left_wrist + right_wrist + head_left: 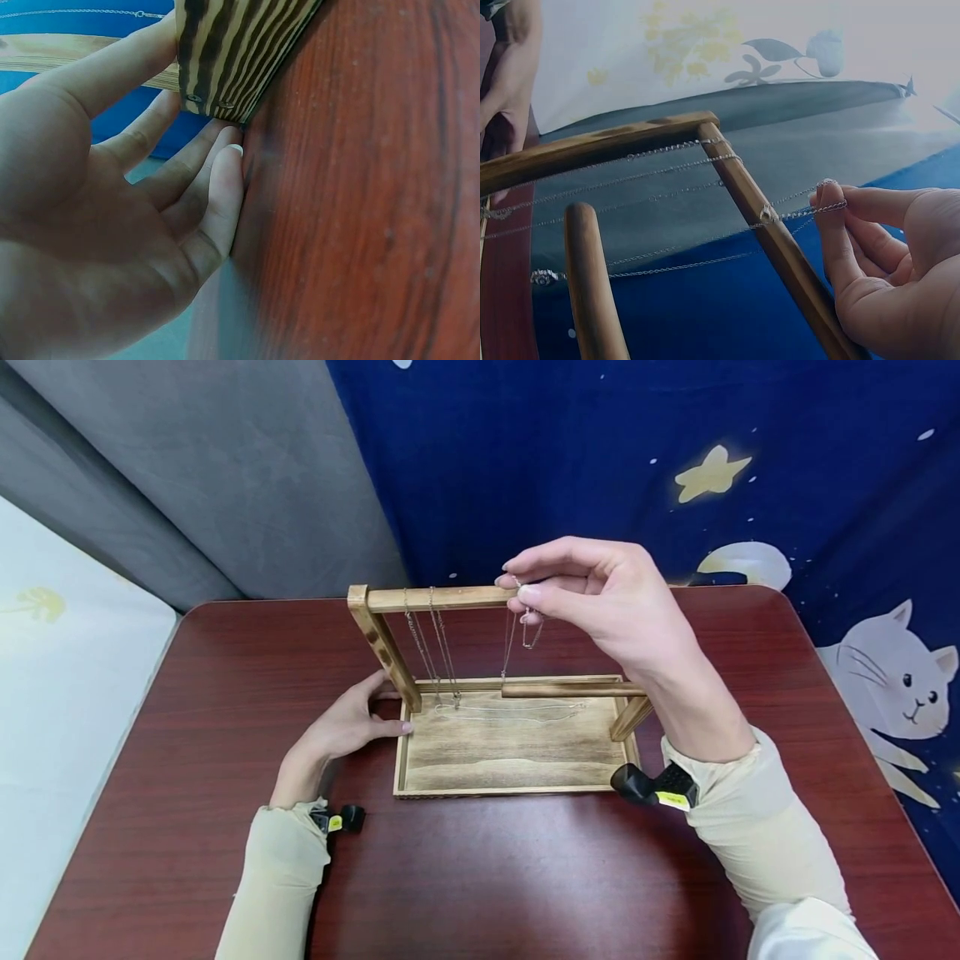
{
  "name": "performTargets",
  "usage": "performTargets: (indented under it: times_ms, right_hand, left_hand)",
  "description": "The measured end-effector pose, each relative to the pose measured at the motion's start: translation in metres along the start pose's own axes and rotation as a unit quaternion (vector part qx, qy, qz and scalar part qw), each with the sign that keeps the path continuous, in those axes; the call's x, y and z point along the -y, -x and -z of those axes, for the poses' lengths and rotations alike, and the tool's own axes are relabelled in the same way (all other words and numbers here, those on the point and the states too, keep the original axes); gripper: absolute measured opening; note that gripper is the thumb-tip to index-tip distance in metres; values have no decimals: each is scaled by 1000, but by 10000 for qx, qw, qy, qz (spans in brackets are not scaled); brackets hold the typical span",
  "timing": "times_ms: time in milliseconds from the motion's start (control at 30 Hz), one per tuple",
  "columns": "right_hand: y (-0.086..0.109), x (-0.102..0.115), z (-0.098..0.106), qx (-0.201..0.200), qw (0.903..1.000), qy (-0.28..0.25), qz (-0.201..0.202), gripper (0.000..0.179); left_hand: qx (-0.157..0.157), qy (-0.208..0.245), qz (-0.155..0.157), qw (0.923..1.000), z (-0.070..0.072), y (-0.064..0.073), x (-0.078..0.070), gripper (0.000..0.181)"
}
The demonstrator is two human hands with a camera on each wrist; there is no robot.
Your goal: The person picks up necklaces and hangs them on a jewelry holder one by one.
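A wooden necklace stand (pixel 386 652) rises from a shallow wooden tray (pixel 517 768), with a long upper bar (pixel 468 597) and a shorter lower bar (pixel 562 691). My right hand (pixel 607 597) pinches the chain of a necklace (pixel 795 216) between thumb and fingertips, beside the upper bar. Part of this chain lies over the bar, and its pendant (pixel 546 277) hangs below. My left hand (pixel 341 722) grips the tray's left end, thumb on the rim and fingers round the back corner. Two more necklaces (pixel 442 647) hang from the bar near its left end.
Another fine chain (pixel 510 714) stretches across the back of the tray. All of it stands on a dark red wooden table (pixel 480 868). Behind the table hang a grey curtain (pixel 225 468) and a blue cloth (pixel 525 443) with stars.
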State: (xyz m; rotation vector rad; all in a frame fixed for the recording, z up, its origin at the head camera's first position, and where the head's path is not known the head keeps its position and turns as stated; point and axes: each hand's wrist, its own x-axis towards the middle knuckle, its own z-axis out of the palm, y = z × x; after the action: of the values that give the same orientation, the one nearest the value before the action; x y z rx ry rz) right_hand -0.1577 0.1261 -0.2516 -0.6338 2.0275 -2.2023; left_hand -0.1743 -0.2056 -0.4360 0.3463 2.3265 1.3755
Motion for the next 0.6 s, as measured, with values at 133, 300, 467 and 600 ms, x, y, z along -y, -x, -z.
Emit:
performTargets:
  times_ms: [133, 300, 467, 600]
  right_hand:
    - [-3, -3, -6, -4, 10000, 12, -44, 19]
    - [-3, -6, -10, 37, 10000, -20, -5, 19]
    - [-3, -8, -13, 153, 9999, 4, -4, 19]
    - [-3, -7, -16, 252, 9996, 75, -71, 23]
  left_hand:
    - [20, -45, -23, 10000, 0, -1, 0, 85]
    - [47, -34, -34, 10000, 1, -1, 0, 84]
    - [65, 14, -21, 10000, 1, 0, -1, 84]
    - [61, 14, -20, 10000, 2, 1, -1, 83]
